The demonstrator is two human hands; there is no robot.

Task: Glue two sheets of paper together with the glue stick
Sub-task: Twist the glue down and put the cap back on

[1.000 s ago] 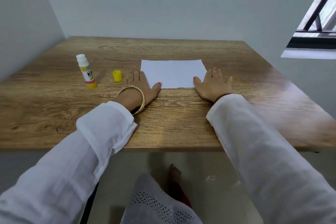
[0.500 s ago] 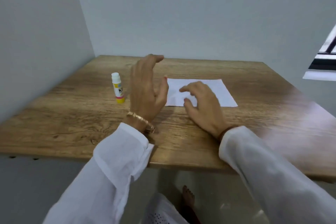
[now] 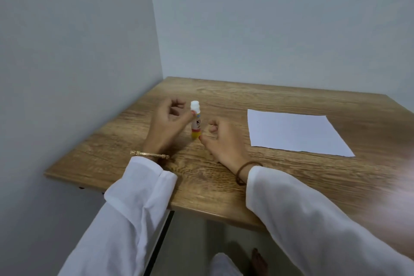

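The glue stick (image 3: 195, 119) stands upright on the wooden table (image 3: 280, 96), uncapped, with a white tip and a yellow base. My left hand (image 3: 164, 129) is just left of it with fingers loosely curled and apart; its thumb rests against the stick's side. My right hand (image 3: 223, 141) lies just right of the stick, fingers curled down onto the table and thumb tip beside the yellow base. The yellow cap is out of sight, possibly under that hand. The white paper (image 3: 295, 134) lies flat to the right, apart from both hands.
The table sits in a corner, with a grey wall (image 3: 78, 74) along its left edge and another behind it. The table's near edge (image 3: 201, 210) runs under my forearms. A foot (image 3: 259, 262) shows on the floor below.
Both hands left the paper and moved left to the glue stick. My view swung left, so the paper now sits to the right. The yellow cap is no longer visible.
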